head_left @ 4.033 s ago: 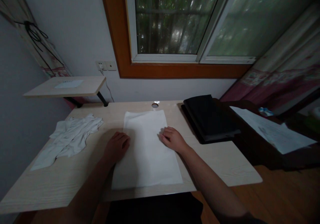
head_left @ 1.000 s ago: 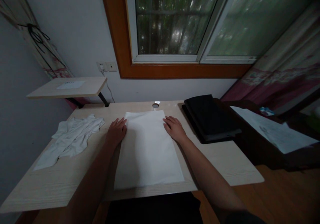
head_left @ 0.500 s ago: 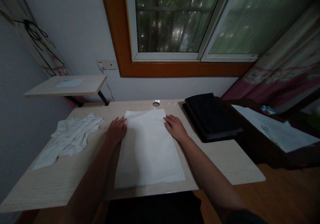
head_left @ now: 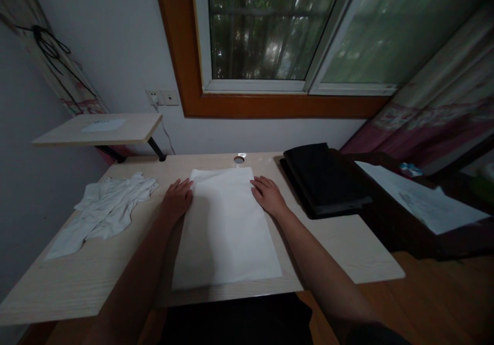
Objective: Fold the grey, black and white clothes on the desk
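Observation:
A flat white rectangular sheet (head_left: 227, 232) lies lengthwise on the pale wooden desk (head_left: 363, 247); whether it is cloth or paper I cannot tell. Along its upper left edge rests my left hand (head_left: 178, 199), palm down, the fingers stretched out and the tips touching the edge. My right hand (head_left: 269, 195) lies the same way at the upper right edge, its fingertips on the sheet's border. Both hands are open and grip nothing. A soft shadow falls over the left half of the sheet.
A crumpled white cloth (head_left: 110, 209) lies to the left, below a small raised shelf (head_left: 142, 124). Black folders (head_left: 322, 180) are stacked at the right, and farther over a large paper (head_left: 417, 196) rests on a dark surface. Behind the desk are a wall and window.
The view has shifted very slightly, so everything sits a little farther left. My hands keep their places at the sheet's edges.

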The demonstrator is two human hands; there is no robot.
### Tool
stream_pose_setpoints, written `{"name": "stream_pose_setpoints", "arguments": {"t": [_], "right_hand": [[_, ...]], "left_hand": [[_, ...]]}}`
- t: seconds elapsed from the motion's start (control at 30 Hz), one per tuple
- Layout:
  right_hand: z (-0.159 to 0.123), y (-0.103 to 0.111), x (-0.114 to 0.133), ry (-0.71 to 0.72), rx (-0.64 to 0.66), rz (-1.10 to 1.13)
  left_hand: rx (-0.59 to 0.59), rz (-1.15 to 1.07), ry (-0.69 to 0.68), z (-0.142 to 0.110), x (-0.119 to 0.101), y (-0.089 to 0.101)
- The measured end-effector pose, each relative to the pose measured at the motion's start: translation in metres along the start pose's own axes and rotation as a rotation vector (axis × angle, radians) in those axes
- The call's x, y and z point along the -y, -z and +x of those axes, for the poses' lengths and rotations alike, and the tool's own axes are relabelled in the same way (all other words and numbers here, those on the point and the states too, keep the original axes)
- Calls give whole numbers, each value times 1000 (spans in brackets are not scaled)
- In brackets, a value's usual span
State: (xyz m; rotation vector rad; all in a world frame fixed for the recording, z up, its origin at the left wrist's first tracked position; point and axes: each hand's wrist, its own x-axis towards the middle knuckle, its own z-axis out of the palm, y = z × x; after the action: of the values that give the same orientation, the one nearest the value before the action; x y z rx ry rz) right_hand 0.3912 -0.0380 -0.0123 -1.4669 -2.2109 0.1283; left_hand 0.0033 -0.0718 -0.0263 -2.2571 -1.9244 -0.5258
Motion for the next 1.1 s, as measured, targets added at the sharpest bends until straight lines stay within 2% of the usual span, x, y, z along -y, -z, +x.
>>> {"name": "stream_pose_setpoints", "arguments": {"t": [0.27, 0.53, 0.63, 0.73, 0.9, 1.0, 1.1], "right_hand": [[0, -2, -3, 29, -40, 40], [0, -2, -1, 27, -53, 29], [-1, -1, 2, 51, -67, 18], [-1, 3, 8, 67, -81, 11], [9, 4, 39, 161, -42, 25], [20, -9, 71, 270, 19, 61], [28, -29, 100, 366, 111, 62]], "left_hand": [[14, -38, 8, 2, 0, -1], [-35, -94, -4, 1, 2, -1], [-71, -134, -47, 1, 1, 5], [-47, -170, -136, 2, -7, 13], [85, -203, -260, 5, -25, 18], [177, -191, -261, 6, -30, 17], [198, -159, -240, 5, -30, 16]]}}
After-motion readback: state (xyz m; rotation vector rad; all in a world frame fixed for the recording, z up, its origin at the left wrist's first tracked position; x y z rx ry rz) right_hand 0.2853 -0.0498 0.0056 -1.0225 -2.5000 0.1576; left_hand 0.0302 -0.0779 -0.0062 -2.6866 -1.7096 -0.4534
